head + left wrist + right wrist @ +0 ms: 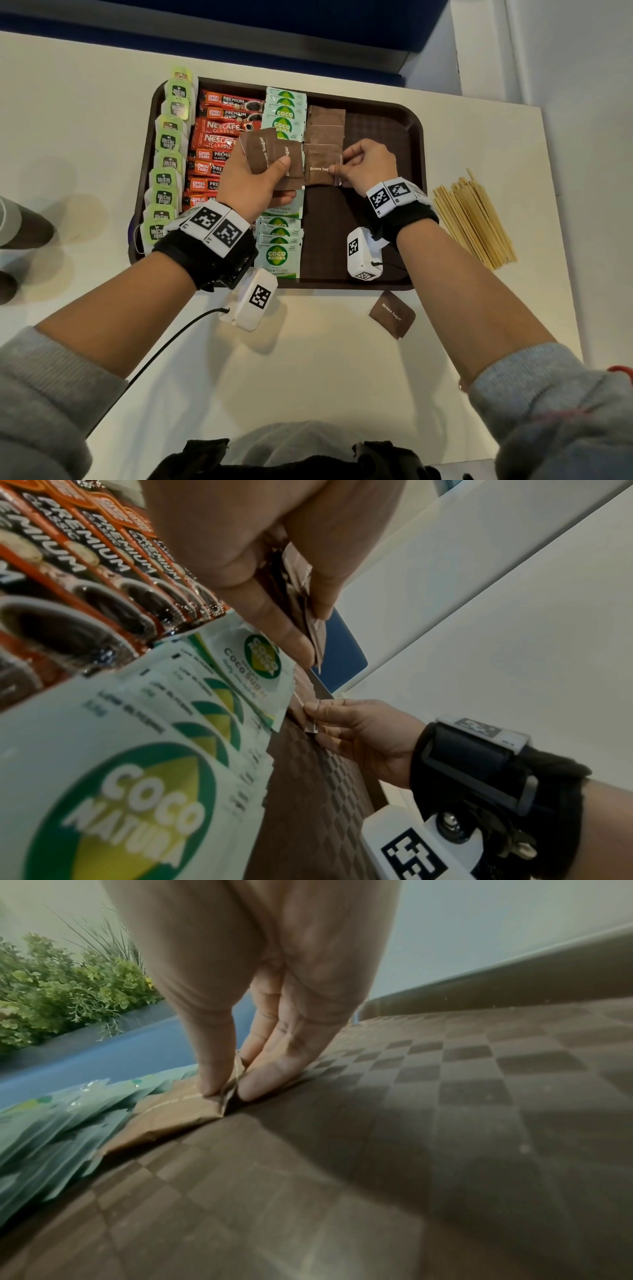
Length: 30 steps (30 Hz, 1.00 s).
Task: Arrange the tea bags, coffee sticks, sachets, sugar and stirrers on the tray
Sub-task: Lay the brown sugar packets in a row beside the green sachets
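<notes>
Tray: a dark brown tray (383, 130) with a checkered floor sits on a white table (308, 359); its right part is bare.
Tea bags: green-tagged tea bags (166, 161) run in an overlapping column along the tray's left edge.
Coffee sticks: red and black coffee sticks (219, 137) lie stacked in a column just right of the tea bags.
Sachets: pale green coco sugar sachets (282, 253) form the next column, partly hidden under the left hand.
Sugar column: brown sugar packets (325, 125) overlap in a column beside the green sachets, reaching about halfway down the tray.
Left hand: the left hand (255, 181) hovers over the tray and grips a small fan of brown packets (270, 157) — thumb on top, fingers beneath.
Right hand: the right hand (368, 166) pinches the right edge of one brown sugar packet (320, 169) between thumb and fingertips, the packet lying at the near end of the sugar column — touching the tray floor in the right wrist view.
Loose packet: one more brown packet (392, 314) lies on the table just off the tray's near edge.
Stirrers: a bundle of wooden stirrers (474, 221) lies on the table right of the tray.
</notes>
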Available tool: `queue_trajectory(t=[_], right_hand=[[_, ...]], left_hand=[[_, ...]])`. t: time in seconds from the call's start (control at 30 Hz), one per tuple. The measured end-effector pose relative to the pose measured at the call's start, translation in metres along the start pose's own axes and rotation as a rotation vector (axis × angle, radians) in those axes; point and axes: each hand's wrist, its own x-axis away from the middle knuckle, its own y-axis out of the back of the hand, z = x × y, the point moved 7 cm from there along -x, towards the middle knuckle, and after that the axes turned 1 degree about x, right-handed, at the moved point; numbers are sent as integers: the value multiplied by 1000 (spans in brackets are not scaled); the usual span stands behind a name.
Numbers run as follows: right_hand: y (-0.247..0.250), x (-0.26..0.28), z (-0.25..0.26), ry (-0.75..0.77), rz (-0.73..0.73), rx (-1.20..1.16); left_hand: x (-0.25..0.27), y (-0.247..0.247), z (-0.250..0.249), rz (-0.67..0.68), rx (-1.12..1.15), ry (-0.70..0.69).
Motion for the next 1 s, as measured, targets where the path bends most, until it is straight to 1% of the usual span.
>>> queue_trajectory(t=[0.23, 0.33, 0.5, 0.57, 0.67, 0.73, 0.77, 0.8, 0.87, 1.0], right_hand=[[0, 3, 1, -7, 8, -9], [5, 3, 2, 6, -14, 4], [17, 13, 21, 135, -90, 21], [15, 19, 37, 198, -20, -55], [5, 32, 59, 291, 206, -200], [0, 37, 68, 337, 317, -215], [-2, 39, 71, 353, 349, -204], [-3, 40, 72, 366, 366, -195], [1, 41, 74, 378, 347, -212], [13, 39, 73, 402, 225, -256]], left_hand=[[1, -1, -1, 4, -15, 13], [2, -1, -2, 10, -16, 19], [6, -3, -4, 38, -28, -11], [8, -5, -4, 53, -24, -23], [11, -6, -6, 73, -39, -29], [13, -7, -7, 87, -43, -30], [13, -7, -8, 92, -46, -35], [14, -7, -9, 95, -50, -39], [15, -6, -9, 85, -43, -37], [18, -6, -8, 89, -13, -17]])
